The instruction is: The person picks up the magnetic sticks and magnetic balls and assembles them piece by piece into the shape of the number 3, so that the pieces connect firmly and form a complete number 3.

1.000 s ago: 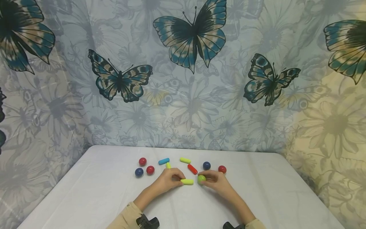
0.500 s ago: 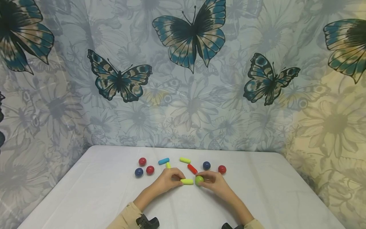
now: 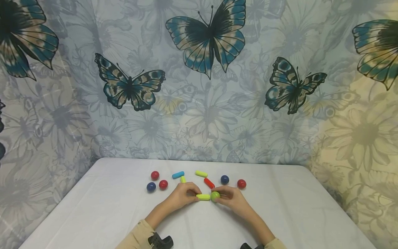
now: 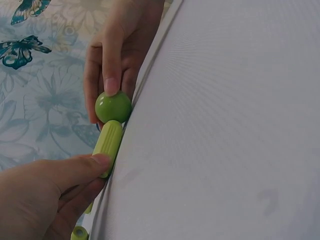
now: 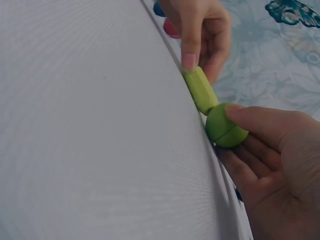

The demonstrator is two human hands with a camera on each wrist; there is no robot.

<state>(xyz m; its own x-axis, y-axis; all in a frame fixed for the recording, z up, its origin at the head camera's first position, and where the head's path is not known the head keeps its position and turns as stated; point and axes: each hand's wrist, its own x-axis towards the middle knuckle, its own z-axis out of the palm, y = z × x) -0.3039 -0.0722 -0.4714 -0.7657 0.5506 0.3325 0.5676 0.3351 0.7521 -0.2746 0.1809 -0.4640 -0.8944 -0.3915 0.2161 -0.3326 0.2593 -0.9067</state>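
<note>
My left hand (image 3: 181,195) pinches a yellow-green ribbed rod (image 3: 204,197) between thumb and fingers, low over the white table. In my right hand (image 3: 235,200), thumb and fingers grip a green ball (image 3: 215,196). The ball meets the free end of the rod, as the left wrist view shows with the ball (image 4: 113,107) against the rod's tip (image 4: 115,129). Whether they are joined or merely touching, I cannot tell. Just beyond the right fingertips lies a red rod (image 3: 209,183). Another yellow-green rod (image 3: 183,179) is partly hidden behind my left hand.
Red balls (image 3: 163,184) and a dark blue ball (image 3: 151,187) sit to the left. A blue rod (image 3: 178,175) and a yellow-green rod (image 3: 201,174) lie farther back. On the right are another dark blue ball (image 3: 225,180) and a red ball (image 3: 241,184). Patterned cloth hangs behind the table.
My right hand has moved a little left with the green ball, closing the gap to the yellow-green rod until they meet. The left hand and its rod have stayed in place.
</note>
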